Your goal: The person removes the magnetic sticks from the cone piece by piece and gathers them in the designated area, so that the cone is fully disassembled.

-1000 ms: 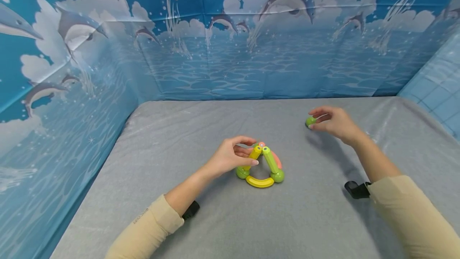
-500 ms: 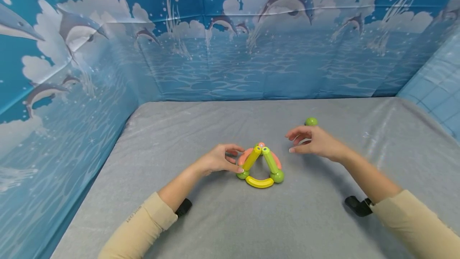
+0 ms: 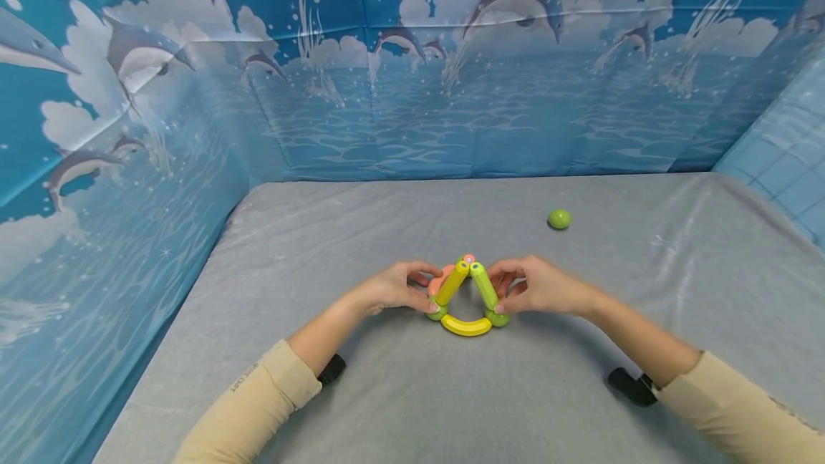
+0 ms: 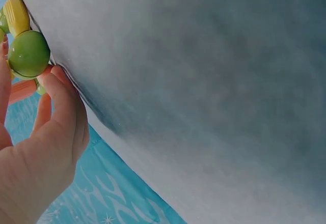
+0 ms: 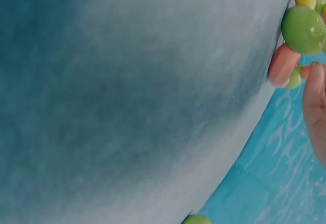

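Note:
A frame of magnetic building toy pieces stands on the cloth in the head view. A yellow rod and a light green rod lean together at the top, near a small coral end. A curved yellow piece links two green balls at the front. My left hand holds the left green ball between thumb and fingers. On the other side my right hand grips the frame by the right green ball and the rod's foot. Coral curved pieces lie behind, partly hidden by the fingers.
A loose green ball lies on the grey cloth toward the back right. A blue dolphin-print curtain rises behind the table and along its left side. Black wrist cameras hang under both sleeves.
My right hand has left the loose green ball and come left and nearer to the frame's right side. My left hand has shifted down to the left ball.

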`<move>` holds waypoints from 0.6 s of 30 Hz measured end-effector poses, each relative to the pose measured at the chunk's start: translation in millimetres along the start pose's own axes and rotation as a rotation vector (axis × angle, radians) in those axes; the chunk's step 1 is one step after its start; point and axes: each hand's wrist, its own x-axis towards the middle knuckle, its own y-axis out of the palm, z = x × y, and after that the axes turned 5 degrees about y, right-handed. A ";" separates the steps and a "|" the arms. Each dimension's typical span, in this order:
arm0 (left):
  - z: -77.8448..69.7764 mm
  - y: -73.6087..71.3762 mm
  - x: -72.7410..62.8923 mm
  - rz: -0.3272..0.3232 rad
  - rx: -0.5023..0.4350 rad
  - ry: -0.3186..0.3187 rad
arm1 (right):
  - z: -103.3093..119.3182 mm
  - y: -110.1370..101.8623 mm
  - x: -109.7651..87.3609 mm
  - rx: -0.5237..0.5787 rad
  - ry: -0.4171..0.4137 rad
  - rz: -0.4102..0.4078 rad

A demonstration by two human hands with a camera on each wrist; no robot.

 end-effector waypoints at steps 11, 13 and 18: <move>-1.9 2.9 0.8 -0.010 -0.010 -0.010 | 2.0 8.1 0.7 -0.044 -0.042 -0.036; -1.9 2.8 1.0 -0.012 0.003 -0.008 | 2.6 9.4 0.3 -0.041 -0.044 -0.042; -0.9 2.5 1.4 -0.020 0.033 -0.002 | 3.5 12.1 -1.2 -0.049 -0.043 -0.062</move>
